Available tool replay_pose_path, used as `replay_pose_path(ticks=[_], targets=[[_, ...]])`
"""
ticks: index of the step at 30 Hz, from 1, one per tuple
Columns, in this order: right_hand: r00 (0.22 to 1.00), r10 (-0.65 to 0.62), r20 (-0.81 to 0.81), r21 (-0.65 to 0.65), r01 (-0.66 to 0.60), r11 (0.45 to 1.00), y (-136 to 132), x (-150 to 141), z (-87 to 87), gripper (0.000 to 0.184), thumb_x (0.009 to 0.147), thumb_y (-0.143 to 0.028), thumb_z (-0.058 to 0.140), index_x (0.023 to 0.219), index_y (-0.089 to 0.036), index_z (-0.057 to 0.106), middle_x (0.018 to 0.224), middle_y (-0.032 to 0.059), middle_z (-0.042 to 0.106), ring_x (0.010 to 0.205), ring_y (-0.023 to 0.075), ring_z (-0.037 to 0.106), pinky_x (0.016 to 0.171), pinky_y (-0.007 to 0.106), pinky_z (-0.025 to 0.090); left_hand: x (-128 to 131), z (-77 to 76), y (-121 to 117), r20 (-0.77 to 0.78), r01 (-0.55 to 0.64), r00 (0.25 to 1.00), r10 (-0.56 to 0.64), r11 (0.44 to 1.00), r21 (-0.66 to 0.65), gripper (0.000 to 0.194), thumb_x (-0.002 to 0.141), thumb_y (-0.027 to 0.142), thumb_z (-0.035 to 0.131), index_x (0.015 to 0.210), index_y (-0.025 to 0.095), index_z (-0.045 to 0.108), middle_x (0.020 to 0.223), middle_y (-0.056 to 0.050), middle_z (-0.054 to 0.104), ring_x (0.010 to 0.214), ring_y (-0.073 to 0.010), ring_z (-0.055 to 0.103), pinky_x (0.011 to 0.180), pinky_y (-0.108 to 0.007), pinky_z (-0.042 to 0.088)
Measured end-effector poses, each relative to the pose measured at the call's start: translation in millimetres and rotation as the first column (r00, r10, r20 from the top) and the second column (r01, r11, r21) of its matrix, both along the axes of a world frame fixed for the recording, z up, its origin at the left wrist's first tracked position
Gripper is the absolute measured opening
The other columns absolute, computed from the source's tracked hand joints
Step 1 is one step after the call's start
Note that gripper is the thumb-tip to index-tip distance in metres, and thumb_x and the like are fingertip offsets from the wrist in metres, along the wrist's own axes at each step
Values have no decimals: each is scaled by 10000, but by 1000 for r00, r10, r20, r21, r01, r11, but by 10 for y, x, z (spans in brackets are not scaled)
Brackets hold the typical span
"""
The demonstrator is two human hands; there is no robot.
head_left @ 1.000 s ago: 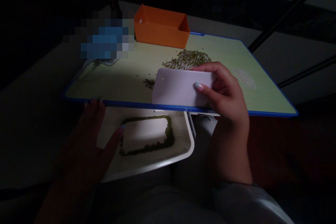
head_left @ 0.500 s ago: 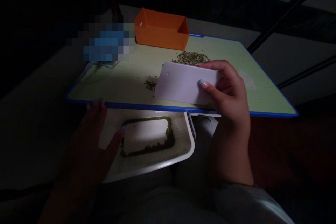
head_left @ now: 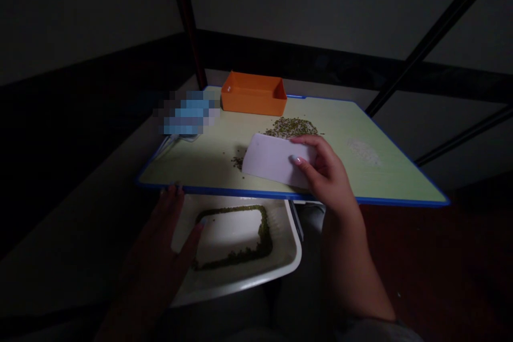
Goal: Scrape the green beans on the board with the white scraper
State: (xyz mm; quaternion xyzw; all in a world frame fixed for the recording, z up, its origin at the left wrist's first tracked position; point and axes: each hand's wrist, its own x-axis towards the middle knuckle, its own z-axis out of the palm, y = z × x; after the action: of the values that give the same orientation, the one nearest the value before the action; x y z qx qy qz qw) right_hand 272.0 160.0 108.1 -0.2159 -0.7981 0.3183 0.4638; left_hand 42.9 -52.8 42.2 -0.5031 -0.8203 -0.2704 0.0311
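Note:
My right hand (head_left: 326, 173) pinches a thin white plastic card (head_left: 274, 157) between thumb and fingers, low over the near part of a pale green board (head_left: 208, 168). Left of the card lie a few scattered small dark green beans (head_left: 237, 162). Behind it spreads a larger heap of green beans (head_left: 293, 127). My left hand (head_left: 164, 246) is in shadow at the left side of a white basin (head_left: 294, 262), fingertips by the board's blue edge, thumb apart over the basin. More green beans (head_left: 264, 240) ring the basin's floor.
An orange open box (head_left: 254, 101) stands at the board's back. A small patch of white grains (head_left: 364, 150) lies on the right. At the left is a blurred blue item (head_left: 188, 115) with a pale cord. Dark walls surround the board.
The camera view has tilted up, so the board and basin appear lower and smaller. The card stays in my right hand near the small scatter; my left hand keeps its place by the basin.

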Motion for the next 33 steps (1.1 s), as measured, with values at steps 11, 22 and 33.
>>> replay_pose_path(ticks=[11,22,33], targets=[[994,106,19,-27,-105,994,8,110,42,255,882,-189,603,1118,-282,624,1110,18,665,1034,190,632,865,347,541,5,-3,2,35,-3,999,3,1000,-3,687,867,547,413,1484,268,297,1606,-53,295,1481,-222,258,1214,-478,271],[999,-17,38,-62,19,998,-52,48,25,214,903,-249,580,1117,-248,590,1043,38,675,847,172,652,623,264,548,15,-1,17,53,-16,998,16,1000,-13,677,879,557,384,1464,218,349,1597,-79,306,1480,-223,259,1205,-453,294],[940,-303,158,517,183,836,-1151,-508,80,533,885,-88,448,1388,-256,503,1023,50,772,836,193,741,769,303,619,-62,-102,-19,44,31,998,-33,998,48,654,879,521,405,1487,311,286,1592,-52,327,1465,-250,295,1181,-499,335]])
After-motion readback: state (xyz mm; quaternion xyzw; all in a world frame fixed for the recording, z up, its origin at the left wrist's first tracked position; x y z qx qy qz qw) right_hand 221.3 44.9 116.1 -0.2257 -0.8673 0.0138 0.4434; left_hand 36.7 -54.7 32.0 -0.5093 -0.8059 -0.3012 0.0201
